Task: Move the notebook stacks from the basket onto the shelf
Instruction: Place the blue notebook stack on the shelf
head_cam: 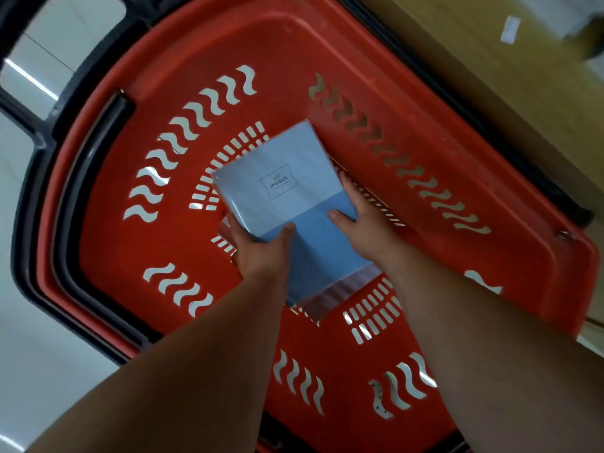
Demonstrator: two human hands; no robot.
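A stack of pale blue notebooks [281, 184] wrapped in clear plastic sits inside the red basket [376, 67], with a boxed label reading ENTHUSIASM on the top cover. My left hand [258, 250] grips its near left edge, thumb on top and fingers underneath. My right hand [362, 220] grips the right edge, thumb lying on the cover. Under the stack lies another blue notebook pack [323, 266], its plastic flap showing at the near end. Both forearms reach down into the basket.
The basket has wavy slots in its walls, a slotted floor and a black handle [81, 197] folded along its left rim. White floor tiles [29, 322] lie to the left. A brown cardboard surface [490, 76] with a white sticker runs along the upper right.
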